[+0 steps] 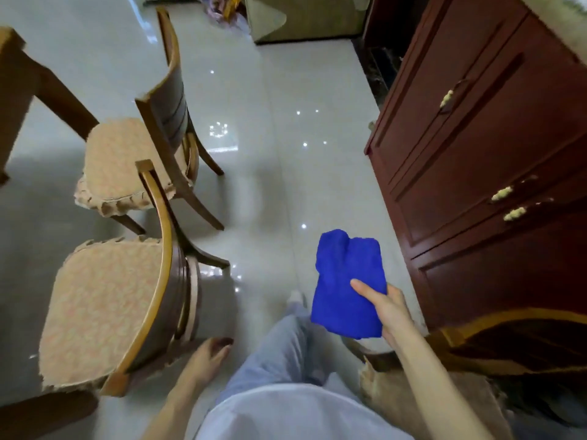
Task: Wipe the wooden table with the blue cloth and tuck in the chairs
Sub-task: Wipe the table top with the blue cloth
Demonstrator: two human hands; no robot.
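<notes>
My right hand [389, 309] grips a folded blue cloth [347, 284] in the air above the tiled floor, thumb on top. My left hand [209, 354] hangs low beside the curved wooden back of the near chair [104, 312], fingers loosely curled, holding nothing. A second cushioned chair [127, 160] stands just beyond it. Both chairs face left toward the wooden table [12, 100], of which only a corner and a leg show at the left edge.
A dark red cabinet [476, 160] with brass handles lines the right side. Another chair [508, 338] sits at the lower right behind my arm. A sofa [301, 17] stands at the far end. Glossy floor [286, 154] runs between the chairs and the cabinet.
</notes>
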